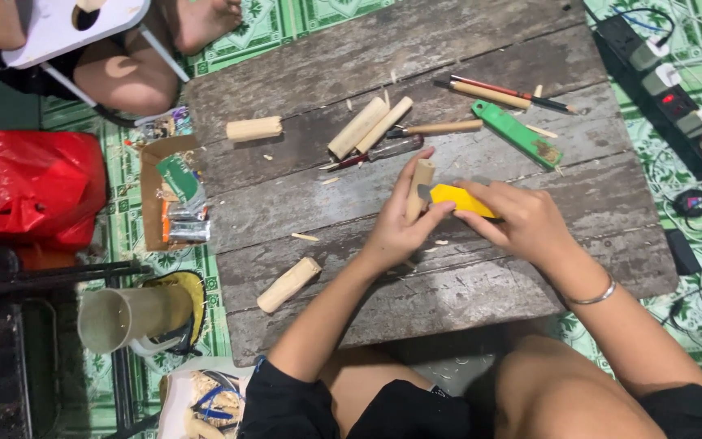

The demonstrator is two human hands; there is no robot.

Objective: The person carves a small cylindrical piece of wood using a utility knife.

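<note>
My left hand point(397, 228) grips a short pale wooden stick point(420, 185), holding it upright over the grey plank table point(465, 293). My right hand point(522, 221) holds a yellow utility knife point(458, 198), its blade laid against the side of the stick. The two hands touch at the stick. A silver bangle point(595, 297) sits on my right wrist.
More wooden sticks lie on the table point(254, 128) point(288, 284) point(369, 125), with shavings, pencils point(501, 93), a screwdriver-like tool point(379, 152) and a green knife point(517, 133). A power strip with plugs point(676, 89) lies right. A red bag point(30, 185), a jug point(127, 317) and another person's legs point(132, 65) are left.
</note>
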